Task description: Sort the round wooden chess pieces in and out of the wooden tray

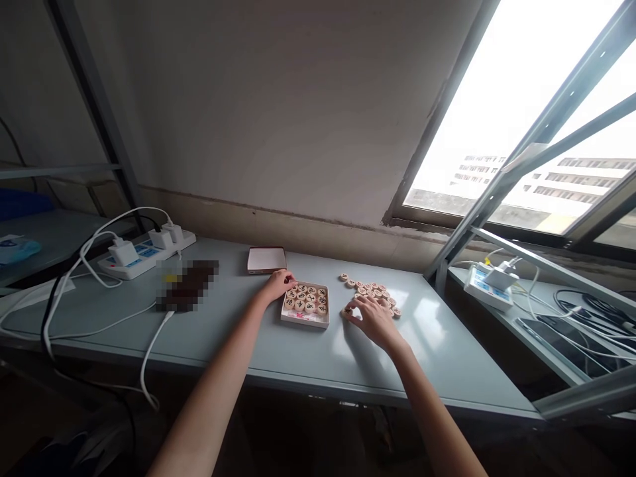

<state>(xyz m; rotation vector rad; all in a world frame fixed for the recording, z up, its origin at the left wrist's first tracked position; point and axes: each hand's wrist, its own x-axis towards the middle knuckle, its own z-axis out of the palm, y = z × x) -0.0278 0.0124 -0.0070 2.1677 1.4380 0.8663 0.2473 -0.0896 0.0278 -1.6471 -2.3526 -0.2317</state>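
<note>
A shallow white box stands on the grey table, with rows of round wooden Chinese chess pieces inside and a strip of its floor showing at the near side. My left hand rests at the box's far left corner, its fingers bent against the rim; whether it grips the rim I cannot make out. Right of the box, my right hand pinches a chess piece between thumb and fingers, low over the tabletop. Behind that hand lies a loose heap of more pieces, partly covered by it.
The box lid lies open side up behind my left hand. A power strip with white chargers and cables is at the left, beside a blurred dark object. A metal frame borders the right side, below the window.
</note>
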